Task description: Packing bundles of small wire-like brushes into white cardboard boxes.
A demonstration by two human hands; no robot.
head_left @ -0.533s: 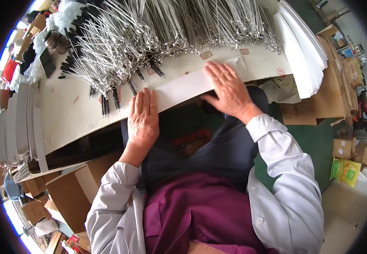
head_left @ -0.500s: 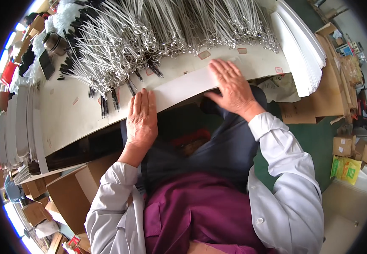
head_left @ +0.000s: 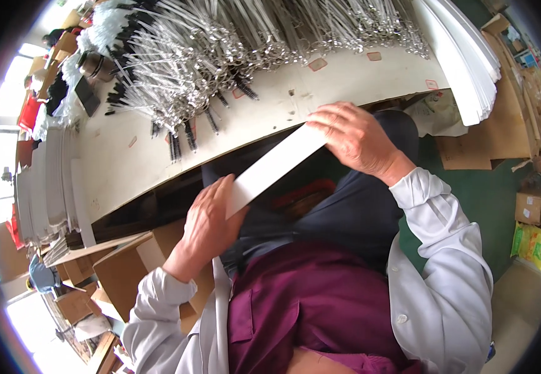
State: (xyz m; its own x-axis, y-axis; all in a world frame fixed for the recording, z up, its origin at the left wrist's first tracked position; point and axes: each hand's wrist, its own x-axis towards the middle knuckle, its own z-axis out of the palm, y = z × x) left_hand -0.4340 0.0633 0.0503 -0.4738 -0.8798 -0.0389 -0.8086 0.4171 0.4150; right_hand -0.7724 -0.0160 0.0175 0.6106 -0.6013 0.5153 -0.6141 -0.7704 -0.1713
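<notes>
A long, flat white card strip (head_left: 275,166) spans the gap between my hands, tilted up to the right, in front of the table's near edge and over my lap. My left hand (head_left: 211,215) grips its lower left end, with the fingers closed along it. The upper right end is in my right hand (head_left: 356,138), whose fingers fold over the top. Beyond them, on the table, lies a big heap of thin wire-handled brushes (head_left: 214,56), their looped ends toward me. A few black bristle tips (head_left: 175,146) poke out at the near side.
The pale table (head_left: 121,177) slants across in front of me. Stacks of white card strips stand at its right (head_left: 464,68) and left (head_left: 49,181). A jar (head_left: 95,65) and a dark flat object (head_left: 87,96) sit at the left. Cardboard boxes (head_left: 127,265) are at lower left.
The white card strip, earlier lying flat along the table edge under both hands, is now lifted off toward me and tilted. My left hand has moved down and closed on its end; my view has shifted slightly.
</notes>
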